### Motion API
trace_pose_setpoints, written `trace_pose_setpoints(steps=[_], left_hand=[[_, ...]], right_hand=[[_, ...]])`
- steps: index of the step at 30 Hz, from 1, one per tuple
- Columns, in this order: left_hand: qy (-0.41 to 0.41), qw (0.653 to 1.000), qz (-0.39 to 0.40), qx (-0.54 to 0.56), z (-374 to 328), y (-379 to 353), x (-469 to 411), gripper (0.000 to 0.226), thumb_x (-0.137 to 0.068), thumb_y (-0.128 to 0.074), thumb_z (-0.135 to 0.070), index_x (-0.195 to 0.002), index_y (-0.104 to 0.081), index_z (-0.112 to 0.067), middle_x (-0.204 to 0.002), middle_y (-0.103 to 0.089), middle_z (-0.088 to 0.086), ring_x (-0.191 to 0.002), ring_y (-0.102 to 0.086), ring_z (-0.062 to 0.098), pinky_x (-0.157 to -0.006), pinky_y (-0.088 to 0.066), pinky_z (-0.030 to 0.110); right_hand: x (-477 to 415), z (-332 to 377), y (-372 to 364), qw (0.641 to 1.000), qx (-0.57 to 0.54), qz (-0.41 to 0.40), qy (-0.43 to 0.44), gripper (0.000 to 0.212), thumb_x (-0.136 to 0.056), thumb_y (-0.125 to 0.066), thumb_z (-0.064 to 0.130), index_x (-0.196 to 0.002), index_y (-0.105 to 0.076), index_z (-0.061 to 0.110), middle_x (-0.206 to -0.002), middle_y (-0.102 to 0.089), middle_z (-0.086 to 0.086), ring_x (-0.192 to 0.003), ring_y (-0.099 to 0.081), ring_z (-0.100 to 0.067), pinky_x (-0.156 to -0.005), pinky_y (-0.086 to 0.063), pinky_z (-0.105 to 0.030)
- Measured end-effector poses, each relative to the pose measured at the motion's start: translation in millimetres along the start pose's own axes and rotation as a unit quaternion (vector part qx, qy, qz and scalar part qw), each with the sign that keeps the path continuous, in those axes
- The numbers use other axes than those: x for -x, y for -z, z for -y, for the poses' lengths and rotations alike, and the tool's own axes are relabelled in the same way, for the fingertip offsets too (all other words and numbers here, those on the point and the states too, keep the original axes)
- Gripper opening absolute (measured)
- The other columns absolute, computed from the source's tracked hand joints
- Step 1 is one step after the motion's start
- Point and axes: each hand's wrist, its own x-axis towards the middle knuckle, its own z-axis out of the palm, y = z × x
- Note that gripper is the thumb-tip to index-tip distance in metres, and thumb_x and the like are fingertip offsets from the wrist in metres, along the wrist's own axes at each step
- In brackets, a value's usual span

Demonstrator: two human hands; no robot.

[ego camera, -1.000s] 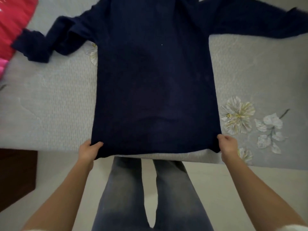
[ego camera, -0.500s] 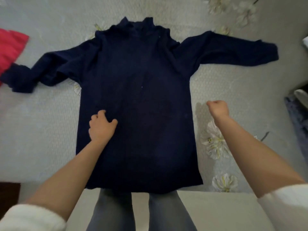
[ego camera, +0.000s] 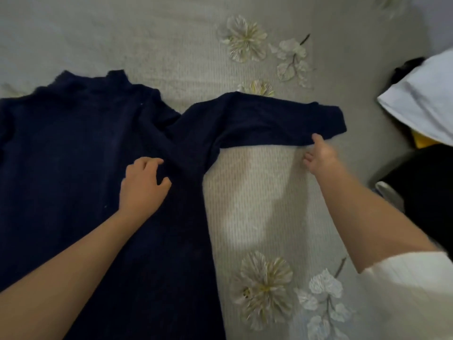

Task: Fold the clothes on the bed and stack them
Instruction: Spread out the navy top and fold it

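Sweater (ego camera: 73,155) lay flat on the bed (ego camera: 257,192), left hand (ego camera: 142,185) resting loose-fingered on its chest near the armpit, right hand (ego camera: 318,155) touching the outstretched sleeve (ego camera: 269,123) near the cuff, neither grip closed on cloth.

the bed (ego camera: 147,33) wears a pale grey ribbed cover with embroidered flowers (ego camera: 266,288), a soft patch of light (ego camera: 245,204) across it.

The navy sweater (ego camera: 73,168) runs off the left and bottom edges, one sleeve unseen. Whether the right hand (ego camera: 321,155) pinches the cuff (ego camera: 331,121) is unclear. A white item (ego camera: 424,99) is cropped at right.
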Motion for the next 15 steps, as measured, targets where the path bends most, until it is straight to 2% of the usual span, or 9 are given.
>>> trace_pose_setpoints(steps=[1,4,7,9,11,12,14,15], left_hand=[[0.001,1.0,0.009,-0.011,-5,-4,-9,0.052,-0.091,-0.052,-0.025,-0.139,-0.036,-0.013,-0.146,-0.032,0.01,-0.131,-0.029,0.029,-0.103,-0.032,0.045],[0.018,0.996,0.041,-0.083,-13,-24,-26,0.063,-0.092,-0.049,-0.038,-0.146,-0.022,-0.02,-0.153,-0.018,0.006,-0.136,-0.019,0.03,-0.105,-0.028,0.048],[0.031,0.992,0.017,-0.122,-16,-40,-30,0.066,-0.089,-0.05,-0.045,-0.145,-0.021,-0.029,-0.153,-0.014,0.004,-0.132,-0.019,0.032,-0.104,-0.026,0.047],[0.038,0.991,0.018,-0.124,-17,-40,-33,0.067,-0.087,-0.052,-0.048,-0.144,-0.022,-0.031,-0.152,-0.014,0.005,-0.13,-0.019,0.032,-0.103,-0.026,0.047],[0.047,0.991,0.042,-0.118,-18,-36,-37,0.067,-0.085,-0.054,-0.049,-0.143,-0.023,-0.032,-0.151,-0.014,0.004,-0.13,-0.019,0.033,-0.103,-0.026,0.047],[0.05,0.992,0.053,-0.107,-19,-33,-38,0.067,-0.085,-0.054,-0.05,-0.143,-0.024,-0.033,-0.151,-0.014,0.004,-0.131,-0.018,0.033,-0.104,-0.026,0.048],[0.048,0.993,0.072,-0.08,-20,-28,-37,0.066,-0.085,-0.053,-0.05,-0.142,-0.024,-0.034,-0.151,-0.013,0.002,-0.133,-0.016,0.031,-0.105,-0.025,0.047],[0.036,0.993,0.083,-0.077,-21,-26,-36,0.065,-0.086,-0.053,-0.05,-0.143,-0.024,-0.035,-0.152,-0.012,0.001,-0.134,-0.015,0.03,-0.106,-0.024,0.047]], right_hand=[[-6,6,-1,1.0,0.005,0.012,-0.015,0.057,-0.089,-0.058,0.034,-0.136,-0.039,0.009,-0.136,-0.046,-0.012,-0.119,-0.049,-0.024,-0.095,-0.044,-0.033],[-31,11,-7,0.999,0.019,-0.018,-0.042,0.064,-0.084,-0.065,0.036,-0.137,-0.039,0.013,-0.138,-0.045,-0.009,-0.115,-0.05,-0.023,-0.089,-0.045,-0.033],[-46,13,-13,0.998,0.019,-0.05,-0.033,0.05,-0.085,-0.064,0.022,-0.131,-0.047,0.014,-0.131,-0.052,-0.003,-0.108,-0.053,-0.019,-0.088,-0.046,-0.029],[-54,12,-14,0.996,0.03,-0.046,-0.065,0.044,-0.089,-0.058,0.022,-0.131,-0.047,0.017,-0.128,-0.052,0.003,-0.111,-0.051,-0.016,-0.09,-0.044,-0.028],[-54,21,2,0.995,0.022,-0.035,-0.091,0.04,-0.094,-0.05,0.023,-0.133,-0.044,0.015,-0.121,-0.052,0.003,-0.113,-0.05,-0.016,-0.093,-0.043,-0.03],[-57,30,14,0.995,0.009,-0.031,-0.091,0.039,-0.096,-0.046,0.025,-0.134,-0.043,0.015,-0.117,-0.054,0.002,-0.109,-0.053,-0.017,-0.087,-0.048,-0.031],[-62,52,43,0.996,-0.024,-0.057,-0.059,0.039,-0.097,-0.043,0.027,-0.134,-0.043,0.018,-0.117,-0.057,0.002,-0.103,-0.057,-0.019,-0.064,-0.054,-0.032],[-63,61,56,0.995,-0.04,-0.082,-0.027,0.039,-0.096,-0.044,0.025,-0.135,-0.042,0.018,-0.119,-0.055,0.003,-0.107,-0.057,-0.019,-0.063,-0.052,-0.03]])
